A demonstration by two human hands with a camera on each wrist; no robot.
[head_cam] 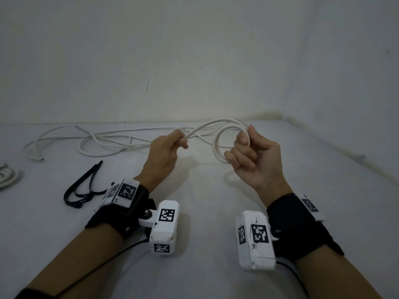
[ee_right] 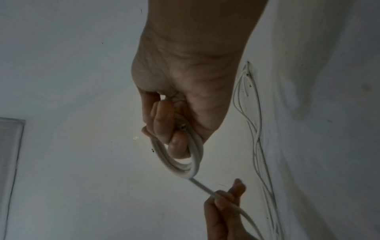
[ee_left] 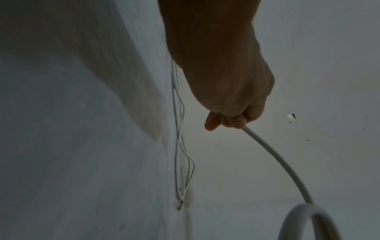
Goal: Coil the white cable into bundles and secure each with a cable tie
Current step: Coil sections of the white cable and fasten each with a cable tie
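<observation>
My right hand [head_cam: 246, 147] grips a small coil of white cable [head_cam: 219, 145], a few loops held between thumb and curled fingers above the floor. In the right wrist view the coil [ee_right: 185, 164] hangs round my fingers [ee_right: 164, 129]. From it one strand [head_cam: 200, 128] runs left to my left hand [head_cam: 179, 141], which pinches it; the left wrist view shows that strand [ee_left: 277, 160] leaving my fingers [ee_left: 226, 121]. The loose rest of the cable [head_cam: 103, 141] lies sprawled on the floor along the wall. Black cable ties [head_cam: 84, 186] lie on the floor left of my left wrist.
A finished white coil [head_cam: 8, 175] peeks in at the left edge. The wall [head_cam: 194, 61] stands right behind the loose cable, and a side wall meets the floor on the right [head_cam: 345, 154]. Grey floor [head_cam: 205, 212] lies under my wrists.
</observation>
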